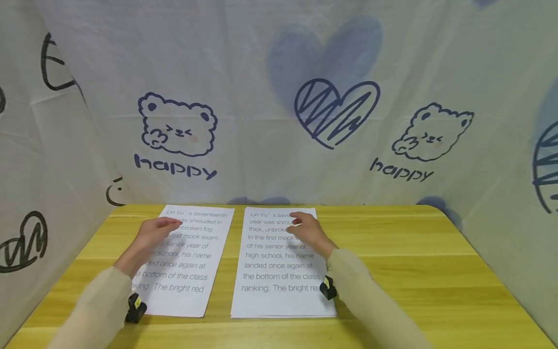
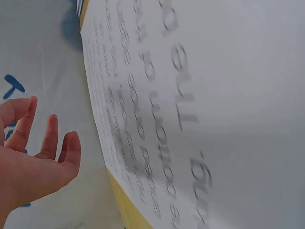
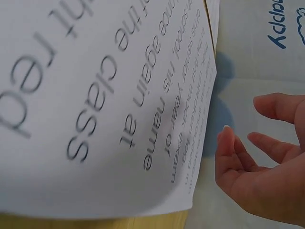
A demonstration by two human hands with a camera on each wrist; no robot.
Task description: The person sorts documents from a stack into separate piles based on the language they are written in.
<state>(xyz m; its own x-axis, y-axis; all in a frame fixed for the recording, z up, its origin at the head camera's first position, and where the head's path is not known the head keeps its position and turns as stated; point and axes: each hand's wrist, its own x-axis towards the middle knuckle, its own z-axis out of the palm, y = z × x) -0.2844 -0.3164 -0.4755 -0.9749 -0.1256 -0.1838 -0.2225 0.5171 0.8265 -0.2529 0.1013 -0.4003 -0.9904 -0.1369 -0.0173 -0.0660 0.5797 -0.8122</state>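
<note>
Two sets of white printed paper lie side by side on the table. My left hand [image 1: 150, 236] is raised over the left paper [image 1: 178, 303], its shadow falling on the print. Its fingers are loosely bent and hold nothing, with thumb and forefinger tips close together in the left wrist view. Over the upper right part of the right paper stack [image 1: 279, 306] hovers my right hand [image 1: 310, 233], also holding nothing. In the right wrist view its thumb and fingers are apart and softly curved. Both papers carry the same large text, partly hidden behind the hands.
The yellow wood-grain table [image 1: 405, 271] reaches back to a white cloth [image 1: 257, 140] with blue hearts and bear drawings. More cloth hangs at both sides. A narrow strip of table separates the papers. Small black wrist cameras sit by the sleeves.
</note>
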